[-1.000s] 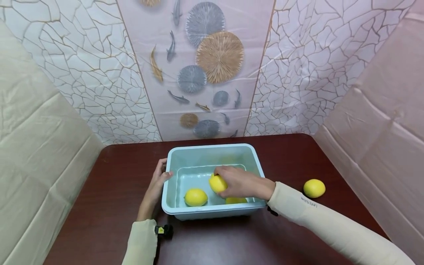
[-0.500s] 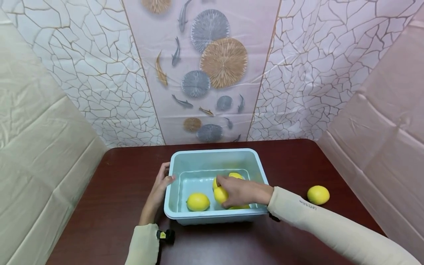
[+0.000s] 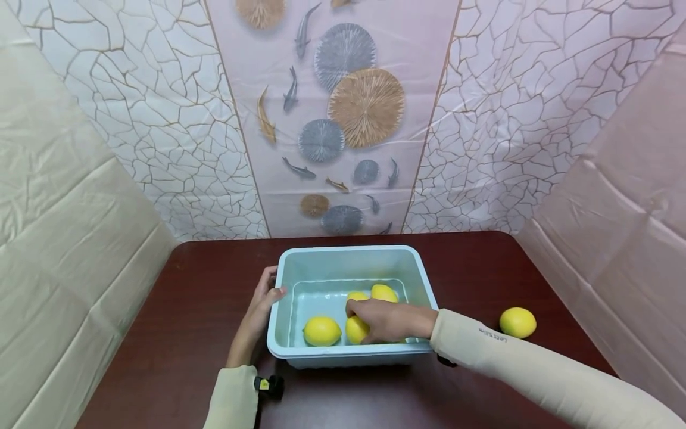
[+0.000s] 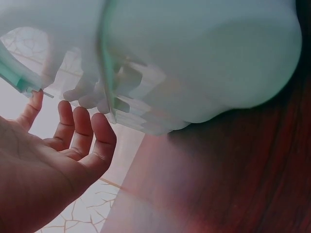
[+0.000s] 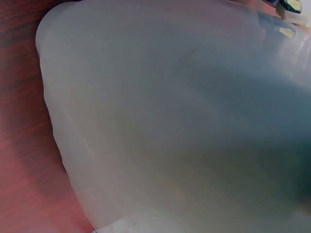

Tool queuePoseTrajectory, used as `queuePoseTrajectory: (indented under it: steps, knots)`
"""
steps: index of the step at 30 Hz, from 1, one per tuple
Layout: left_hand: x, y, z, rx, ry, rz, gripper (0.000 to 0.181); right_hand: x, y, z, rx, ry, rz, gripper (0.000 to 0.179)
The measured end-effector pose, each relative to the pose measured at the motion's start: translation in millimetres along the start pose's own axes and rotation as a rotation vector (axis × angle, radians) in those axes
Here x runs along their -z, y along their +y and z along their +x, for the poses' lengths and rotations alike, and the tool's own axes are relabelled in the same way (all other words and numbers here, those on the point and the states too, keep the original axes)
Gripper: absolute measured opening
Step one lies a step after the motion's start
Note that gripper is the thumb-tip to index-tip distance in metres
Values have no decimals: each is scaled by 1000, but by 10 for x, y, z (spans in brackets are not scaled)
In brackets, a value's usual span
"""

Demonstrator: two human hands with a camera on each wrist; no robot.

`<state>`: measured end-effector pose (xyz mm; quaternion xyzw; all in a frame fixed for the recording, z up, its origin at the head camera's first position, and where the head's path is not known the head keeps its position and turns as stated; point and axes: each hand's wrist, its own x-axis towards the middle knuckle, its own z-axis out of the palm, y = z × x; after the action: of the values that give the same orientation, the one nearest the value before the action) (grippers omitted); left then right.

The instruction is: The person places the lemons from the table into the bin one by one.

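A pale blue-green plastic basin [image 3: 351, 249] stands on the dark red table in the head view. My left hand [image 3: 261, 307] holds its left rim, thumb over the edge and fingers against the outer wall; the left wrist view shows these fingers [image 4: 103, 141] bent. Inside the basin, my right hand [image 3: 393, 320] grips a yellow lemon [image 3: 355, 329] low near the floor. One lemon [image 3: 321, 331] lies left of it. Another lemon [image 3: 384, 292] and a partly covered lemon [image 3: 357, 295] lie behind the hand. In the right wrist view, the basin wall [image 5: 121, 97] hides the right hand.
One more lemon [image 3: 517, 323] lies on the table [image 3: 466, 268] to the right, beyond the right forearm. Fabric-covered walls [image 3: 80, 196] stand at the left, back and right of the table.
My right hand has lowered the lemon toward the basin floor. Lemons behind that hand have come into sight. The left hand keeps its hold on the rim. The head view has tilted slightly.
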<state>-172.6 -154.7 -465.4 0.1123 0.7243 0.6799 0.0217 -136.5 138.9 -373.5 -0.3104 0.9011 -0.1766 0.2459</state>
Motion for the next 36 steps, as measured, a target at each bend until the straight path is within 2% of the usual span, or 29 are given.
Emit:
queuePoseTrajectory:
  steps: [10, 16, 22, 29, 32, 36]
  knots:
    - [-30, -20, -17, 15, 7, 10, 52, -41, 67, -29, 91, -113, -88, 27]
    - [-38, -1, -19, 3, 18, 12, 52, -32, 113, -64, 115, -132, -105, 23]
    - [-10, 29, -37, 5, 14, 21, 52, -57, 116, -67, 141, -123, -147, 27]
    - [33, 22, -50, 17, 10, 37, 52, -81, 81, -69, 111, -137, -153, 30]
    - [23, 14, -35, 8, 17, 31, 52, -36, 63, -84, 101, -145, -177, 31]
    - [-23, -11, -22, -3, 10, 12, 52, 22, 66, -150, 64, -156, -154, 27]
